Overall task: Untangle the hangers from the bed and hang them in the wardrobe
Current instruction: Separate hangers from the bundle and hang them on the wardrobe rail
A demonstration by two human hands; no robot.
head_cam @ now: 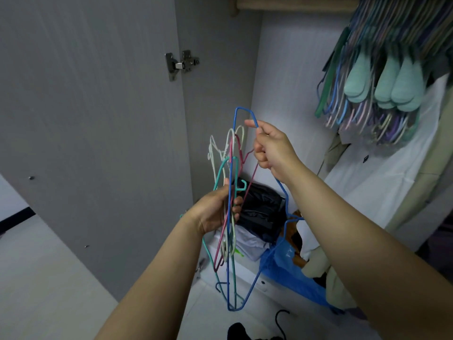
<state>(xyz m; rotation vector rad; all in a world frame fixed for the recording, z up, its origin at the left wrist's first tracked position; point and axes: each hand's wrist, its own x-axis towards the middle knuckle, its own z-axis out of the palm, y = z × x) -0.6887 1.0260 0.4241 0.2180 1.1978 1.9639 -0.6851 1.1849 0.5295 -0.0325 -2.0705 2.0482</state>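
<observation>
Head view: my left hand [218, 209] clamps the tangled bundle of thin coloured wire hangers [229, 192] low and near, steadying it, while my right hand [270, 149] pinches the blue wire hanger [241, 114], lifting it toward the far wooden wardrobe rail [294, 3].

You're looking at thin coated wire hangers [230, 217], smooth and faintly glossy. The wardrobe door [98, 119] is matt grey laminate with a shiny metal hinge [180, 65]. Below lie a glossy blue plastic bag [289, 273] and crinkled black cloth [259, 209].
</observation>
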